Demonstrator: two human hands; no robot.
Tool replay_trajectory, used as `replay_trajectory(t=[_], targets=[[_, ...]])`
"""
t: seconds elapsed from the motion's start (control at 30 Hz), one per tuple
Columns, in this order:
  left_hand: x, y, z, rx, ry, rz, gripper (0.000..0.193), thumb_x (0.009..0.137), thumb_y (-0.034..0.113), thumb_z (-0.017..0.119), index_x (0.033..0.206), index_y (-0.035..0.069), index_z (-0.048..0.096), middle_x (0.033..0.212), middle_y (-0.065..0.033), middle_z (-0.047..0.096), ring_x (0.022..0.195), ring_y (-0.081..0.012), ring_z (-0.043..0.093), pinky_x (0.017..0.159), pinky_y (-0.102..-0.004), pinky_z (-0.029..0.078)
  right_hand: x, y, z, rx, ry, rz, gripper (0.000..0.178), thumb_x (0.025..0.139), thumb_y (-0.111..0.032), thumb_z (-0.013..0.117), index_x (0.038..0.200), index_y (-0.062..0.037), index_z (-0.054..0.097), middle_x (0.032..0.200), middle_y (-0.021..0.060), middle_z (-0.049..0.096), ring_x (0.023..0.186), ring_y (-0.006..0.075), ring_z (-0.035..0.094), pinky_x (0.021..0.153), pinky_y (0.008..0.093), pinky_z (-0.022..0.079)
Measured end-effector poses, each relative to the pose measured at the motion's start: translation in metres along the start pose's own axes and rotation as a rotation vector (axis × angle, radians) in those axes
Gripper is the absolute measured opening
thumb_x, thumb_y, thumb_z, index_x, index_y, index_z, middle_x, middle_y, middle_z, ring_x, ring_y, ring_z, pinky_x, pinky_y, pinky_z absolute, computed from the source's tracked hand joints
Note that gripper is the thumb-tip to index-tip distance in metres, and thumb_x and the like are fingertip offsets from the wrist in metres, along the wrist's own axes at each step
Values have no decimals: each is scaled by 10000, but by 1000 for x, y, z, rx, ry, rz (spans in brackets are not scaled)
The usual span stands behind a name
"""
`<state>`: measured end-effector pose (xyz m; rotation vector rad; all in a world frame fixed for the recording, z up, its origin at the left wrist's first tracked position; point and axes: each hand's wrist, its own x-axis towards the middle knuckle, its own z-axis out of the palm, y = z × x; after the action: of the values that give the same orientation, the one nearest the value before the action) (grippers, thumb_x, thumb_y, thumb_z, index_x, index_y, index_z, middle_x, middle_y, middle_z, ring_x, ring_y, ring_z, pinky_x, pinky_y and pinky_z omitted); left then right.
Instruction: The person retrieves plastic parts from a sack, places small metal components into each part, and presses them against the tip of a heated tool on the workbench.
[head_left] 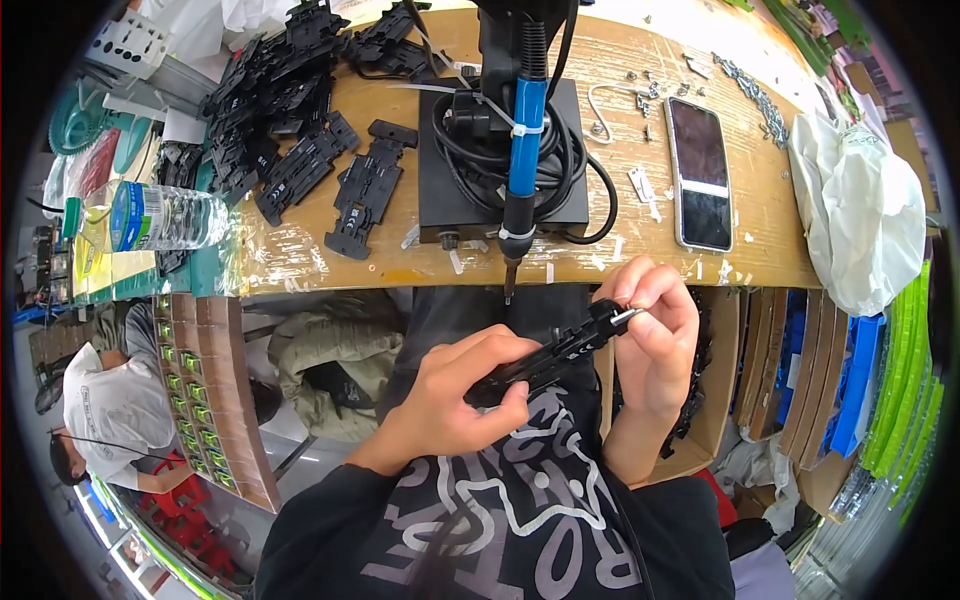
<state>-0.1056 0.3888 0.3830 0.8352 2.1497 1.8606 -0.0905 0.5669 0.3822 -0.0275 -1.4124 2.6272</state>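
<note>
My left hand point(450, 395) is closed around one end of a long black plastic part point(560, 357) with notched edges, held tilted in front of my chest. At its upper right end, my right hand point(660, 335) pinches a small silvery metal piece point(625, 316) between thumb and fingers; its exact shape is partly hidden by the fingertips. A blue-handled soldering iron point(527, 135) hangs tip down beyond my hands, its tip just past the table edge. More black plastic parts point(372, 190) like the held one lie at the left of the table, many heaped up.
Behind the iron stands a black box point(450, 210) with coiled cable. A phone point(700, 175), small metal pieces point(755, 95) and a white plastic bag point(855, 210) are at the right. A water bottle point(175, 217) lies at the left. Another person point(110, 410) sits far left.
</note>
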Motion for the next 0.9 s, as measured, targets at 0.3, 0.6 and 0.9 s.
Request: replay_trajectory(t=[0.3,0.6,0.9], targets=[[0,-1,5,18,-13,-3,273,603,-24,551,874,-2,522,649,-63,464,501,-157,463,453,-241,377,-3,1,-1,-39,23,35,150,687,-80,587,770,-27,474,861,85,454,788,147,429,719,262,350],[1,-2,8,115,-11,31,295,574,-21,554,867,1,534,646,-61,483,472,-166,463,427,-240,371,-4,6,-3,-55,54,-43,131,690,42,572,800,9,509,868,109,503,814,153,483,730,244,377],[-2,-2,8,104,-8,43,300,565,-18,559,863,10,541,648,-55,490,453,-160,456,414,-236,361,-6,8,-5,-56,32,-84,137,669,93,570,782,23,536,828,122,525,796,172,511,735,269,403]])
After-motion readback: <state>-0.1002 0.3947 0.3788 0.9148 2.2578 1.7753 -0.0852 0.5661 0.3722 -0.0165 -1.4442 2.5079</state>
